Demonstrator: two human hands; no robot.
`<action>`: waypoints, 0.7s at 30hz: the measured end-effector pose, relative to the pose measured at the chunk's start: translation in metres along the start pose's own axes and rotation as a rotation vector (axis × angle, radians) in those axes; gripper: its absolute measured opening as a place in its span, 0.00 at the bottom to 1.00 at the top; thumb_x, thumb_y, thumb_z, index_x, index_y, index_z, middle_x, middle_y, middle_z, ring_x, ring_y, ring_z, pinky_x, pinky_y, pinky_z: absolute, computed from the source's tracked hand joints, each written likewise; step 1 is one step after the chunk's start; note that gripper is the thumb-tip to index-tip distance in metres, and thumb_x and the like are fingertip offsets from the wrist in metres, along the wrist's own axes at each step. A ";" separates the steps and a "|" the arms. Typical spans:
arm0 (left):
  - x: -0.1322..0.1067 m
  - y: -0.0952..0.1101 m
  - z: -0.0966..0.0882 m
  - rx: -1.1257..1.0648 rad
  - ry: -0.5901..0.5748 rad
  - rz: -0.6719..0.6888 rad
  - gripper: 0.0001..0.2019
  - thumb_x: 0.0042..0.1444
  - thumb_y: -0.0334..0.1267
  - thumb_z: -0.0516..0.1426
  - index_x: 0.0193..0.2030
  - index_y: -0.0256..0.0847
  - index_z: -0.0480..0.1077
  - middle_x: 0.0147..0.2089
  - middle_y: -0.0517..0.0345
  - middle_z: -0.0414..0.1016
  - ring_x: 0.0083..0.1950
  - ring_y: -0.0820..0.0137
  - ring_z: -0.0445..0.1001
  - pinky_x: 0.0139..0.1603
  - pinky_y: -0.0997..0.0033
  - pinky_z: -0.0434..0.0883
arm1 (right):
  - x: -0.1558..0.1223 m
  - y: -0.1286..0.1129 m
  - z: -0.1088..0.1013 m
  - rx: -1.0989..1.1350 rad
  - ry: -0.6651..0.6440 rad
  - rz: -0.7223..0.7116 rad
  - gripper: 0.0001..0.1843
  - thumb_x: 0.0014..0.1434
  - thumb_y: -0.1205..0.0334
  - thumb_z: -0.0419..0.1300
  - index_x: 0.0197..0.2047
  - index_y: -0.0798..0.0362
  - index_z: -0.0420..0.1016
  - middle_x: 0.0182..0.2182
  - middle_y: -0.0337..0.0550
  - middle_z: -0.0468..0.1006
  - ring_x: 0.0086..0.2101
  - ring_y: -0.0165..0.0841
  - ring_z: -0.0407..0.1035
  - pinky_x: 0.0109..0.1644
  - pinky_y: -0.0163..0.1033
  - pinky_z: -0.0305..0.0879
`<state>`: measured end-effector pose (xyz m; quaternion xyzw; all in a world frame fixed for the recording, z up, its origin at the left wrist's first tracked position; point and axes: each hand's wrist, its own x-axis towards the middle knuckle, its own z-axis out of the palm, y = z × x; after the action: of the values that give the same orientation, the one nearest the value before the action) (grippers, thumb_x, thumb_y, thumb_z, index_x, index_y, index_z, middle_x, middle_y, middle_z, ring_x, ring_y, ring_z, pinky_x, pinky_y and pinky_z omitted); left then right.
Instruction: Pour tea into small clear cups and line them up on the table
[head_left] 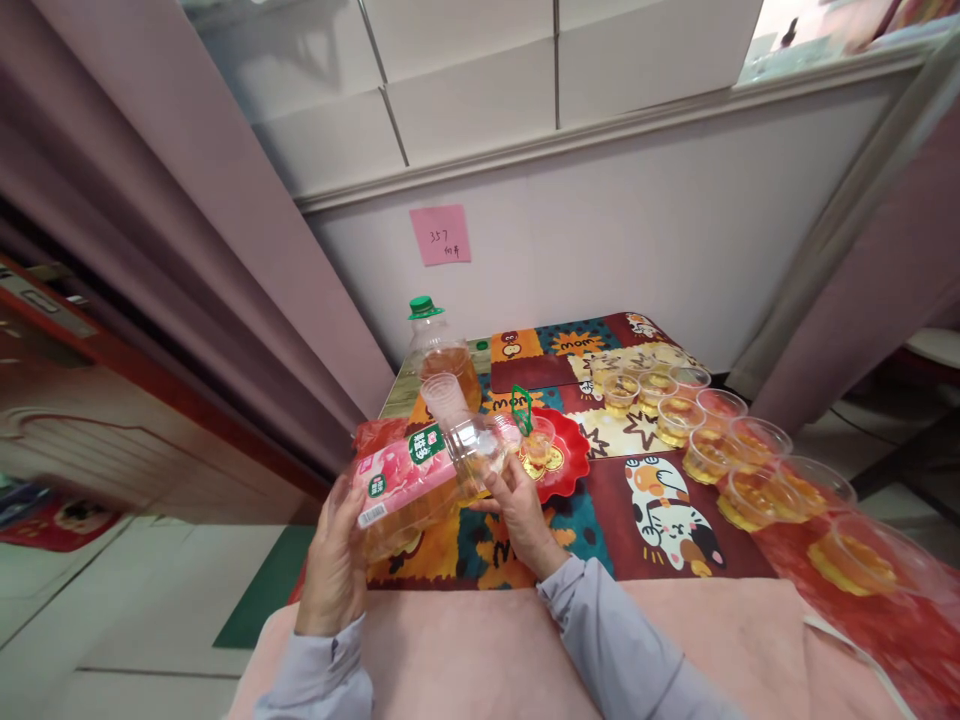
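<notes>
At the lower left of centre, the left hand (336, 560) is gripping the base of a pink-labelled bottle (409, 478). The bottle is lying tilted almost on its side just above the patterned tablecloth (600, 520), with amber liquid pooling along its lower wall. Behind it, toward the upper middle, a green-capped bottle (439, 350) is standing upright with a stack of clear cups (444, 397) in front of it. At centre, the right hand (519, 512) is clasping the tilted bottle near its neck, the mouth pointing toward a small cup (540, 440) sitting on a red plate (574, 462). Further right, filled cups (709, 455) are curving in rows toward the lower right corner.
</notes>
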<state>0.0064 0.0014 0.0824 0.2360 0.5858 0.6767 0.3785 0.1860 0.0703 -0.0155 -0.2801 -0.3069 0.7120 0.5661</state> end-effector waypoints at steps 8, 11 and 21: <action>0.006 -0.055 -0.018 -0.170 -0.058 0.011 0.31 0.58 0.52 0.67 0.67 0.48 0.73 0.70 0.54 0.74 0.70 0.56 0.73 0.68 0.59 0.73 | 0.006 0.010 -0.007 -0.129 0.021 -0.140 0.60 0.46 0.44 0.79 0.77 0.45 0.60 0.54 0.48 0.81 0.43 0.39 0.80 0.38 0.38 0.81; 0.009 -0.079 -0.028 -0.212 -0.049 -0.002 0.30 0.57 0.53 0.66 0.66 0.48 0.74 0.69 0.54 0.76 0.71 0.55 0.71 0.69 0.57 0.72 | 0.000 0.008 -0.008 -0.295 -0.001 -0.223 0.59 0.46 0.45 0.79 0.77 0.43 0.61 0.55 0.48 0.80 0.42 0.37 0.79 0.39 0.38 0.80; 0.019 -0.105 -0.082 0.661 -0.013 0.695 0.56 0.41 0.58 0.74 0.76 0.44 0.61 0.78 0.40 0.61 0.79 0.42 0.58 0.78 0.41 0.55 | -0.024 0.000 0.025 -0.749 -0.041 -0.434 0.59 0.52 0.35 0.75 0.79 0.48 0.58 0.59 0.59 0.77 0.46 0.45 0.78 0.39 0.44 0.81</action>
<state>-0.0428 -0.0314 -0.0384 0.5297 0.6537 0.5391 0.0383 0.1721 0.0437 0.0024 -0.3810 -0.6069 0.4213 0.5559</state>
